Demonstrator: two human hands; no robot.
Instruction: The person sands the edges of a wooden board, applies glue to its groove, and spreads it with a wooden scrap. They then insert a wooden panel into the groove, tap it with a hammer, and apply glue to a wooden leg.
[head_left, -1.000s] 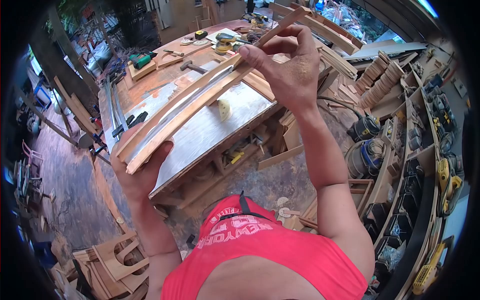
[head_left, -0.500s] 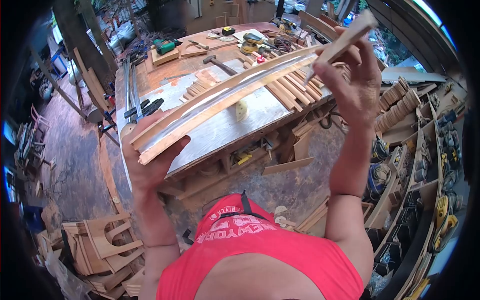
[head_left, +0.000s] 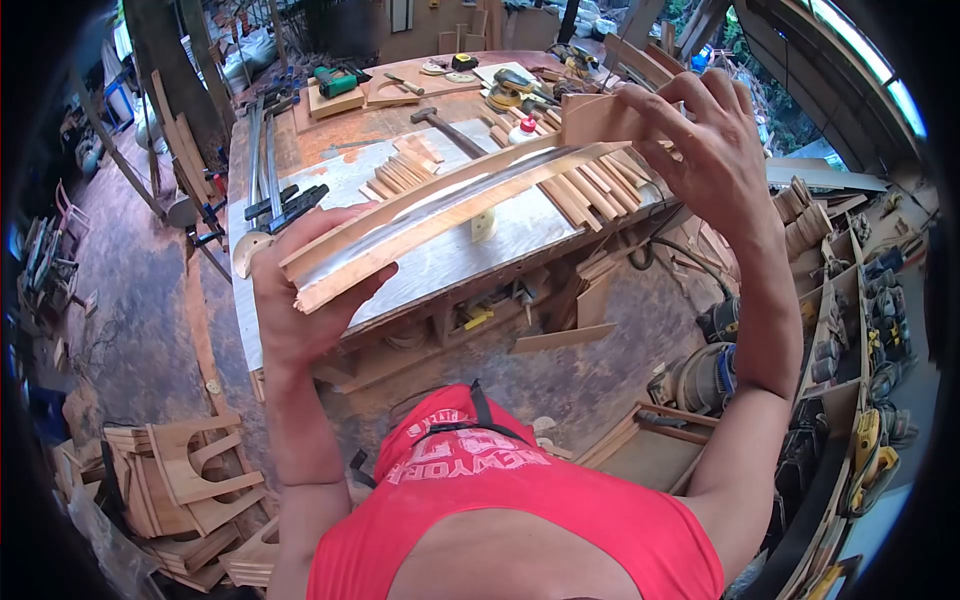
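Note:
My left hand (head_left: 300, 300) is wrapped around the near end of a long wooden piece (head_left: 430, 227). Two pale wooden edges run along this piece, with a greyish-white band between them. It is held up at a slant over the workbench (head_left: 400, 300). At its far end, a small flat wood block (head_left: 595, 118) is gripped in my right hand (head_left: 710, 140), thumb below and fingers over the top. The block overlaps the far end of the long piece in this view.
Wooden strips (head_left: 585, 190), a hammer (head_left: 447, 132), a red-capped bottle (head_left: 523, 130), a sander (head_left: 507, 90) and a green power tool (head_left: 335, 82) lie on the bench. Clamps (head_left: 285, 208) sit at its left. Cut wooden parts (head_left: 190, 465) are piled lower left; tool shelves (head_left: 850, 330) line the right.
My right hand has turned and lowered, bringing the wood block from a raised slant to the far end of the long piece. My left hand keeps its grip.

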